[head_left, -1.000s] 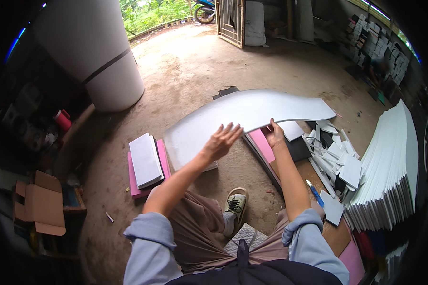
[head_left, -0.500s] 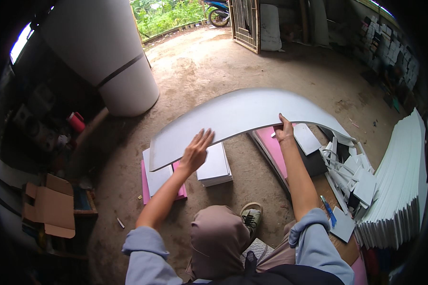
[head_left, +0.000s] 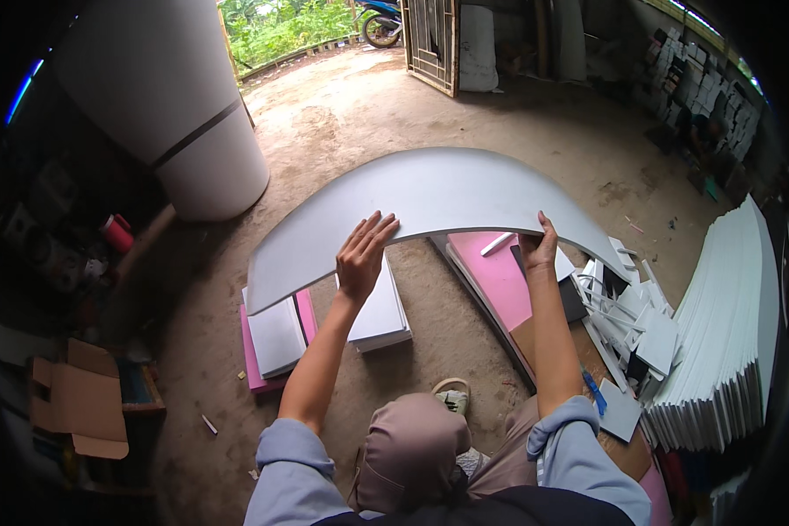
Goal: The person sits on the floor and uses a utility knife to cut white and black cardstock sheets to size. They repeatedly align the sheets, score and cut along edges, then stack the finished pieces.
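A long, pale grey foam sheet (head_left: 447, 188) stretches across the middle in front of me, bowed into an arch. My left hand (head_left: 364, 254) lies on its upper face near the close edge, fingers stretched out flat. Further right, my right hand (head_left: 539, 245) grips that same edge, thumb on top and the other fingers hidden underneath. Below the sheet's left end, white rectangular pieces (head_left: 276, 337) rest on a pink sheet (head_left: 256, 359). Beside them is a stack of white rectangles (head_left: 379, 307), partly covered by my left hand and arm.
On the right, a low worktop (head_left: 524, 342) carries a pink board (head_left: 491, 285), white offcuts (head_left: 644, 329) and a blue cutter (head_left: 594, 393). A tall stack of white sheets (head_left: 719, 333) stands beyond. An open cardboard box (head_left: 79, 399) sits left; a big white roll (head_left: 210, 167) stands behind.
My left hand and the sheet's left end have moved a little away from me. The sheet's right end has drawn in and dipped, bending it more. My right hand keeps its grip.
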Demonstrator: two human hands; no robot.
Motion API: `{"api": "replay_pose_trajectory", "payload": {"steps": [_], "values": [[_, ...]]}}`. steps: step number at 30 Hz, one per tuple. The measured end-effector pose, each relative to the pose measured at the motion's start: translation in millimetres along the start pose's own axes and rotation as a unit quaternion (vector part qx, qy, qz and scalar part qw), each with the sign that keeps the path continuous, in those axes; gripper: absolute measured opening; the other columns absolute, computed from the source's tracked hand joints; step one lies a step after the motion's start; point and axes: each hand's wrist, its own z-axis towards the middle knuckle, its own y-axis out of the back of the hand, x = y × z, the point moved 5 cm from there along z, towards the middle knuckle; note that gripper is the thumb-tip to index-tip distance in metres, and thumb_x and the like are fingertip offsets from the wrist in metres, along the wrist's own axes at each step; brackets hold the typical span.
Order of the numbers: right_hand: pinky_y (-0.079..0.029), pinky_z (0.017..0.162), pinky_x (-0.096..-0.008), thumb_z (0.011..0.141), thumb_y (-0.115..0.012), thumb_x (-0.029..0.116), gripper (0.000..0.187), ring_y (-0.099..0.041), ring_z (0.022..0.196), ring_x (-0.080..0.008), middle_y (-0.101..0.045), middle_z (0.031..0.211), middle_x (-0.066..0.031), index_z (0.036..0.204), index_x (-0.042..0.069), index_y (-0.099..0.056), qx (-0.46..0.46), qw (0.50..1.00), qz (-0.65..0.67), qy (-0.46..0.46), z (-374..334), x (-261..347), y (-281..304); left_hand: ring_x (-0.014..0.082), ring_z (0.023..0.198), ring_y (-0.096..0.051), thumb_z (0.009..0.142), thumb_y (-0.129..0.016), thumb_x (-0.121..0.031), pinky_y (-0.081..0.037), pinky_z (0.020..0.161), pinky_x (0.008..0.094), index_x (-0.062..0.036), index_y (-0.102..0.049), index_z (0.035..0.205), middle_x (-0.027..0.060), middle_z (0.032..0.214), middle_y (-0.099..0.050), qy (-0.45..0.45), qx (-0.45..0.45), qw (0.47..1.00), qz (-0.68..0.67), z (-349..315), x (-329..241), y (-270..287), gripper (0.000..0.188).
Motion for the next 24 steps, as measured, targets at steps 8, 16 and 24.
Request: {"api": "replay_pose_trajectory", "payload": {"steps": [8, 16, 24], "values": [[-0.052, 0.074, -0.0328, 0.079, -0.058, 0.011, 0.017, -0.060, 0.083, -0.0215, -0.060, 0.089, -0.0083, 0.092, 0.001, -0.053, -0.013, 1.000, 0.022, -0.014, -48.4, -29.9, -64.5, 0.0183, 0.107, -0.052, 0.073, -0.061, -0.006, -0.028, 0.102, 0.0409, -0.0151, -0.057, 0.109, 0.0008, 0.111, -0.058, 0.067, 0.022, 0.989, 0.132, 10.6, -2.5, 35.2, 0.037], [-0.041, 0.092, -0.0398, 0.081, -0.058, 0.023, 0.037, -0.051, 0.102, -0.0263, -0.053, 0.107, -0.0130, 0.109, 0.001, -0.047, 0.173, 0.980, 0.064, -0.068, -104.5, -34.8, -124.3, 0.0190, 0.107, -0.053, 0.071, -0.059, 0.001, -0.045, 0.090, 0.0336, -0.0190, -0.060, 0.107, -0.0008, 0.112, -0.057, 0.007, -0.036, 0.993, 0.116, 47.2, 11.0, 76.9, 0.042], [-0.041, 0.093, -0.0454, 0.080, -0.050, 0.012, 0.034, -0.051, 0.101, -0.0349, -0.051, 0.107, -0.0228, 0.105, -0.009, -0.042, 0.086, 0.995, 0.037, -0.019, -141.1, -26.5, -125.3, 0.0176, 0.115, -0.045, 0.074, -0.059, -0.007, -0.020, 0.103, 0.0401, -0.0176, -0.059, 0.108, -0.0011, 0.112, -0.058, 0.107, 0.054, 0.981, 0.155, 57.1, 27.8, 95.3, 0.036]]}}
